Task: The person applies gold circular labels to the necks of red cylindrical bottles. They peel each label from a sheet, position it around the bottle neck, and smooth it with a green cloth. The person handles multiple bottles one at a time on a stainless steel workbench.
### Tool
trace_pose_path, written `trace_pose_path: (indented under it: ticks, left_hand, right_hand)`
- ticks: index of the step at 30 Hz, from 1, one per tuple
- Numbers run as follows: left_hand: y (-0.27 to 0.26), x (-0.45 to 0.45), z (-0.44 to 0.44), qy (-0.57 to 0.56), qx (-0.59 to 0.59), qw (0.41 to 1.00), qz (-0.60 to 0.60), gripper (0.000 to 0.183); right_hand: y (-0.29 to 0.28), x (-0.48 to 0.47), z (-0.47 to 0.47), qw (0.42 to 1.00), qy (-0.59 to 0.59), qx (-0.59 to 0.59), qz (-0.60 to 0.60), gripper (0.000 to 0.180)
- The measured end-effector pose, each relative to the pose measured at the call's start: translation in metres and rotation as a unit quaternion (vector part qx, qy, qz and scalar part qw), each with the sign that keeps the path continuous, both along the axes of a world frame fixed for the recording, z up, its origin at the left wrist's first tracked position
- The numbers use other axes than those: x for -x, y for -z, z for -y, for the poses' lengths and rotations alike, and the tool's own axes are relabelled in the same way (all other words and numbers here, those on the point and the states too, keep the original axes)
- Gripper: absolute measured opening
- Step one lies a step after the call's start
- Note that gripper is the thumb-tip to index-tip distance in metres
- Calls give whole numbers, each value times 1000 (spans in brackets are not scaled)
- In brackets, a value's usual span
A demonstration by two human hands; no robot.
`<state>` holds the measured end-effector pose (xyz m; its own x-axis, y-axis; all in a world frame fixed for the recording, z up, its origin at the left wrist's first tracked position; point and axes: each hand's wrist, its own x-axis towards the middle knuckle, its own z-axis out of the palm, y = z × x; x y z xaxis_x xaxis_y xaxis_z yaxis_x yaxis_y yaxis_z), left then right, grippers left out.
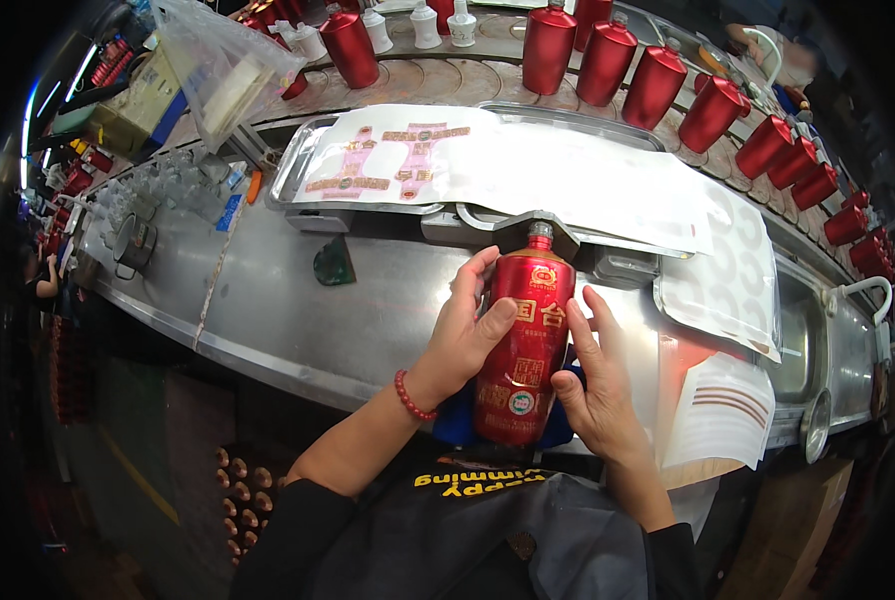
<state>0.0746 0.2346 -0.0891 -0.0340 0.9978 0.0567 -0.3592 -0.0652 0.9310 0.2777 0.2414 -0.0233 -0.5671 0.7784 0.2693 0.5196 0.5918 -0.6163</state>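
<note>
A glossy red bottle [524,367] with gold decoration and writing lies in front of me, its neck pointing away, over a blue cloth or pad [455,420]. My left hand [466,322] grips its left side, thumb on the front. Along its right side rests my right hand [597,375], fingers spread and fingertips at the bottle's edge. Beyond the bottle, metal trays [286,180] carry white sheets [567,172], some with pink and gold decals [356,161].
Plain red bottles [549,49] and white bottle-shaped pieces [425,26] stand on a curved conveyor [462,79]. A green scraper-like piece [334,261], a metal pot [134,244] and an orange-handled tool [254,186] lie left. At right are striped sheets [721,412] and a sink [804,337]. Another person's arm [747,43] shows far right.
</note>
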Motion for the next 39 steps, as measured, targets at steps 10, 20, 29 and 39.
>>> trace_pose_path:
  ticks: [10,20,29,39]
  left_hand:
    - [14,8,49,16,-75,979,-191,122]
    - [22,11,58,54,-83,973,-209,124]
    - [4,4,20,-3,-40,992,-123,101]
    - [6,1,-11,6,-9,993,-116,81]
  right_hand:
    - [14,-31,54,997,-50,-25,45,62]
    - [23,-38,67,994,-73,-37,70,64]
    - [5,-18,31,998,-25,-31,47,68]
    - [3,-2,1,997,-32,-50,48,65]
